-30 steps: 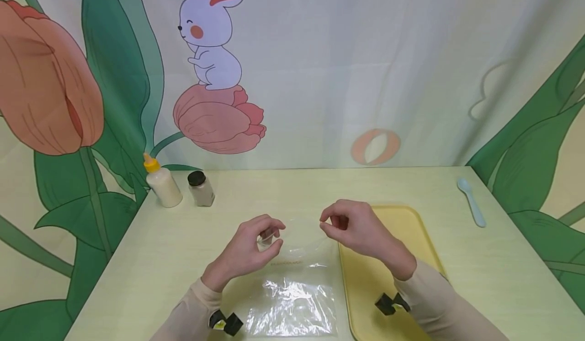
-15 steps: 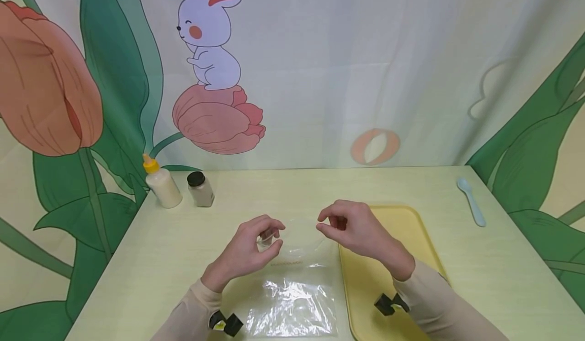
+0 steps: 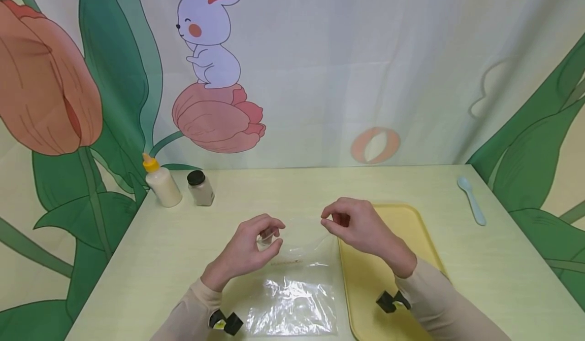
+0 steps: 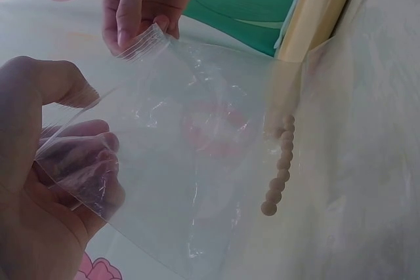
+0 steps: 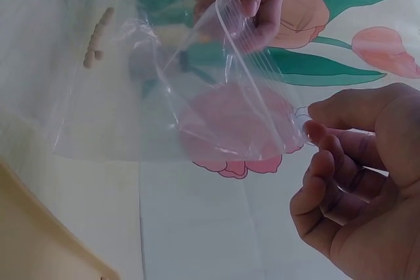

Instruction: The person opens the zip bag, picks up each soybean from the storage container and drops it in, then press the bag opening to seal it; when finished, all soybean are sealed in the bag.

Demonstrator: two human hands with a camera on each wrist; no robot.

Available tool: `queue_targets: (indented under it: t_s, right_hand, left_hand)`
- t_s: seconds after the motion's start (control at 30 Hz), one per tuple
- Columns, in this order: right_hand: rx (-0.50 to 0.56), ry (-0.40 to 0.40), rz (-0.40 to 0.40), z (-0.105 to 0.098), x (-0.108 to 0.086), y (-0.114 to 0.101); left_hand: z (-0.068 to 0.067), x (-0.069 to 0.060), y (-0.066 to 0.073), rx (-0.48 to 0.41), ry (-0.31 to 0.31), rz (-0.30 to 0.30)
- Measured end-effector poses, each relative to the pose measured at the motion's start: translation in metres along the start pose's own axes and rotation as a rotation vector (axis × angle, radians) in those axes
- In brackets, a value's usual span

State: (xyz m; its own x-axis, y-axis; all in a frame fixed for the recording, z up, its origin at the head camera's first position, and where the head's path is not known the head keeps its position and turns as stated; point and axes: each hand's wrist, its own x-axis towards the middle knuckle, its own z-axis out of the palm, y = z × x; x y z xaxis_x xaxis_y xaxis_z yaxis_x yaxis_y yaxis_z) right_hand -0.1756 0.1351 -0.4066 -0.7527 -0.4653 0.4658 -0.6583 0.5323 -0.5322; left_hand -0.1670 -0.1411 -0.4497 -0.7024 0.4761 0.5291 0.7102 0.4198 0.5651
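Observation:
A clear zip-top plastic bag (image 3: 292,305) lies partly on the table, its zip end raised between my two hands. My left hand (image 3: 249,247) holds the left corner of that end, thumb at the ribbed zip edge and fingers behind the film. At the opposite corner my right hand (image 3: 358,229) pinches the bag's edge between thumb and fingertip, as the right wrist view shows. A short row of small tan beads (image 4: 283,174) lies within the bag's outline; through the film I see it well below the zip.
A yellow tray (image 3: 370,280) sits under my right forearm, beside the bag. At the back left stand a yellow-capped squeeze bottle (image 3: 164,188) and a black-lidded jar (image 3: 201,191). A light blue spoon (image 3: 473,204) lies at the right. A printed curtain (image 3: 311,77) hangs behind the table.
My right hand has shifted slightly left and then back to the right, drawing the bag's upper edge with it. The left hand has stayed in place.

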Motion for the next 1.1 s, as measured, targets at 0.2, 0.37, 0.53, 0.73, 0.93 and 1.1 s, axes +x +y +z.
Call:
queue_targets:
  t_s: [0.2, 0.37, 0.53, 0.73, 0.93, 1.1]
  right_hand:
    - [-0.008, 0.015, 0.024, -0.004, 0.002, 0.007]
    - [-0.025, 0.022, 0.047, -0.004, 0.003, 0.016]
    - [-0.043, 0.02, 0.083, -0.003, 0.004, 0.026]
    - [-0.053, 0.011, 0.125, -0.001, 0.004, 0.039]
    - [-0.044, 0.011, 0.156, 0.002, 0.005, 0.051]
    - [-0.039, 0.013, 0.202, 0.005, 0.006, 0.062]
  left_hand:
    - [0.0, 0.001, 0.001, -0.002, -0.001, -0.002]
    - [0.0, 0.0, 0.001, 0.001, -0.004, -0.016]
    - [0.0, 0.0, 0.001, -0.003, -0.004, -0.016]
    - [0.001, 0.0, -0.001, -0.003, 0.0, -0.007]
    - [0.0, -0.001, -0.002, -0.005, 0.001, -0.013]
    - [0.0, 0.0, -0.001, -0.005, -0.001, -0.017]
